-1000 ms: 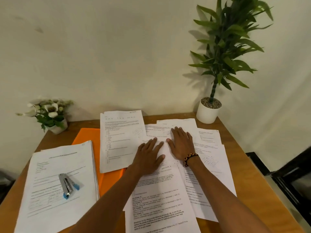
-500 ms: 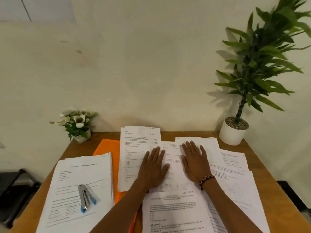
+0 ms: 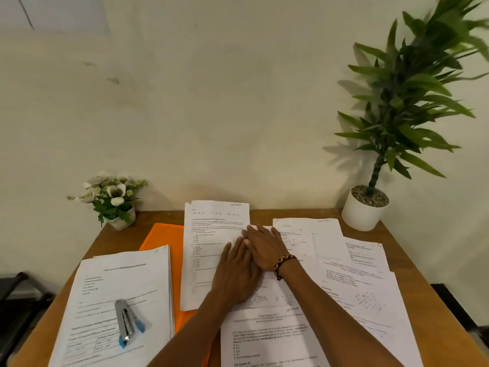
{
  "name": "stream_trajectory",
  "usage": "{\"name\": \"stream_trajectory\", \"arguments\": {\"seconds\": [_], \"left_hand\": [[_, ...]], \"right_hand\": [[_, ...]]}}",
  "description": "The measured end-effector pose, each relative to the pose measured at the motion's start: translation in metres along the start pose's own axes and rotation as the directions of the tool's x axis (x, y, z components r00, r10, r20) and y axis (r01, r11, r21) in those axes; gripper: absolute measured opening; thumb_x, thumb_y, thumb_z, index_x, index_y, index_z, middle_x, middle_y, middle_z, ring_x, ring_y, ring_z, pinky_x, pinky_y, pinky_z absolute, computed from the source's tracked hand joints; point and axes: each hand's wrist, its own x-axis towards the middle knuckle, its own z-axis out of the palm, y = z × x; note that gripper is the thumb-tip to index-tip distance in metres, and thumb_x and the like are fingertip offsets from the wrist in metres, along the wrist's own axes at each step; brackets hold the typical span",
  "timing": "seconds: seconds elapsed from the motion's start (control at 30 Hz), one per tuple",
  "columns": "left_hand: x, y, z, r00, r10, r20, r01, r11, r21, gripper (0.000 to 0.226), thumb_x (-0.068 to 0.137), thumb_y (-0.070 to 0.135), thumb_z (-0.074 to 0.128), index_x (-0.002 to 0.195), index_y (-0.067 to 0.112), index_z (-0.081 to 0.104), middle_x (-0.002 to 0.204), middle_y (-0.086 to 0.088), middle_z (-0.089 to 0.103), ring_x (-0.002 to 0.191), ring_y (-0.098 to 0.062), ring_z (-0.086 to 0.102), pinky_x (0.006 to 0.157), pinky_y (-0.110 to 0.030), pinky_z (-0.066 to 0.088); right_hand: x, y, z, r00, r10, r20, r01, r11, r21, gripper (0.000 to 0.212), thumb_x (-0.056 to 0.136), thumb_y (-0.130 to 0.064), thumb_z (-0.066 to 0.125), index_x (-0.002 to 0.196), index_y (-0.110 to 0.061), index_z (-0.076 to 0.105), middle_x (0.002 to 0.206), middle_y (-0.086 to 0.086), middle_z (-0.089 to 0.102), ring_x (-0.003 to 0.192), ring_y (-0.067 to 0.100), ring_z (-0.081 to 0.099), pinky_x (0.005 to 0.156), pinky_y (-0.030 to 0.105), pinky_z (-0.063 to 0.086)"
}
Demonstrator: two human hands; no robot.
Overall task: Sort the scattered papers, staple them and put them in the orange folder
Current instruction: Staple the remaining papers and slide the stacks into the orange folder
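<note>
1. Nearest you, at the table's [image 3: 412, 250] front edge, a printed sheet [image 3: 267, 337] lies between your forearms, and a thick stack of papers [image 3: 116, 300] fills the front left corner with a stapler [image 3: 126, 322] lying on top
2. Your left hand [image 3: 234, 274] rests flat, fingers straight, on the loose sheets near the table's middle; it grips nothing
3. Your right hand [image 3: 264, 246], with a beaded bracelet [image 3: 283, 264] at the wrist, lies flat just beyond, its fingers over the left fingertips, holding nothing
4. More scattered papers [image 3: 354, 263] overlap toward the right edge
5. The orange folder [image 3: 165, 235] lies left of centre, partly under the stack and a tall sheet [image 3: 211, 242]
6. A flower pot [image 3: 116, 205] stands at the back left corner, a potted plant [image 3: 397, 123] at the back right
</note>
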Motion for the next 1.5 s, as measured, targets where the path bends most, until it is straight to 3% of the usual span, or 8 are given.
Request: {"name": "stream_trajectory", "arguments": {"seconds": [0.2,0.33,0.5,0.73,0.9,1.07,1.33,1.5], "left_hand": [[0.002,0.001,-0.005,1.000,-0.020,-0.004,0.020,1.000,-0.002,0.097,0.086,0.070,-0.020,0.163,0.021,0.012,0.170,-0.006,0.010,0.157,-0.023,0.006,0.128,-0.045,0.003],[0.008,0.002,-0.014,0.997,0.078,0.000,-0.078,0.995,0.060,0.078,0.096,0.065,-0.003,0.161,0.029,0.021,0.167,-0.013,0.023,0.152,-0.030,0.026,0.124,-0.051,0.017],[0.025,0.019,-0.025,0.948,0.305,0.091,-0.314,0.943,0.108,0.063,0.096,0.043,0.019,0.159,0.038,0.022,0.169,-0.008,0.017,0.151,-0.028,0.029,0.120,-0.050,0.025],[0.038,0.052,-0.040,0.965,0.215,0.150,-0.237,0.961,0.143,0.052,0.100,0.056,0.020,0.141,0.031,0.041,0.152,-0.007,0.043,0.131,-0.029,0.048,0.100,-0.047,0.045],[0.035,0.058,-0.024,0.979,0.143,0.146,-0.166,0.973,0.161,0.070,0.093,0.075,0.022,0.142,0.029,0.041,0.163,-0.007,0.031,0.139,-0.035,0.042,0.102,-0.055,0.042],[0.035,0.061,-0.027,0.970,0.185,0.156,-0.209,0.967,0.148,0.076,0.095,0.073,0.014,0.150,0.024,0.034,0.170,-0.003,0.013,0.154,-0.029,0.021,0.117,-0.057,0.025],[0.043,0.071,-0.032,0.955,0.187,0.231,-0.221,0.966,0.133,0.073,0.098,0.064,0.023,0.156,0.018,0.023,0.170,-0.004,0.013,0.154,-0.026,0.020,0.123,-0.051,0.021],[0.056,0.089,-0.036,0.957,0.170,0.236,-0.222,0.951,0.216,0.066,0.099,0.054,0.036,0.158,0.029,0.017,0.164,-0.014,0.027,0.152,-0.035,0.023,0.122,-0.063,0.008]], "right_hand": [[-0.029,0.040,-0.007,0.971,0.146,-0.187,-0.148,0.989,0.005,0.039,0.101,-0.041,0.041,0.134,-0.023,0.054,0.137,0.000,0.058,0.135,0.024,0.045,0.113,0.047,0.030],[-0.057,0.086,-0.013,0.821,0.473,-0.320,-0.498,0.867,0.003,0.043,0.092,-0.039,0.049,0.127,-0.016,0.055,0.126,0.010,0.058,0.117,0.033,0.052,0.094,0.046,0.043],[-0.075,0.117,-0.013,0.672,0.705,-0.227,-0.702,0.704,0.110,0.057,0.092,-0.041,0.051,0.142,-0.016,0.043,0.141,0.021,0.044,0.134,0.039,0.036,0.107,0.051,0.033],[-0.077,0.123,-0.008,0.660,0.689,-0.300,-0.640,0.725,0.255,0.036,0.091,-0.028,0.059,0.124,-0.017,0.058,0.138,0.013,0.045,0.128,0.033,0.042,0.105,0.048,0.033],[-0.082,0.126,-0.010,0.600,0.676,-0.428,-0.456,0.728,0.512,0.037,0.086,0.005,0.056,0.115,-0.017,0.061,0.128,0.004,0.051,0.123,0.024,0.046,0.099,0.041,0.035],[-0.091,0.141,-0.022,0.453,0.842,-0.294,-0.246,0.435,0.866,0.027,0.091,0.004,0.061,0.113,-0.011,0.055,0.112,0.009,0.066,0.110,0.028,0.062,0.095,0.038,0.049],[-0.090,0.164,-0.024,0.475,0.858,-0.196,-0.373,0.398,0.838,0.022,0.089,-0.001,0.064,0.096,-0.020,0.054,0.105,0.013,0.066,0.103,0.034,0.063,0.092,0.042,0.051],[-0.098,0.158,-0.029,0.493,0.794,-0.356,-0.460,0.585,0.667,0.016,0.087,-0.003,0.062,0.097,-0.012,0.069,0.110,0.011,0.066,0.115,0.032,0.055,0.095,0.043,0.046]]}}
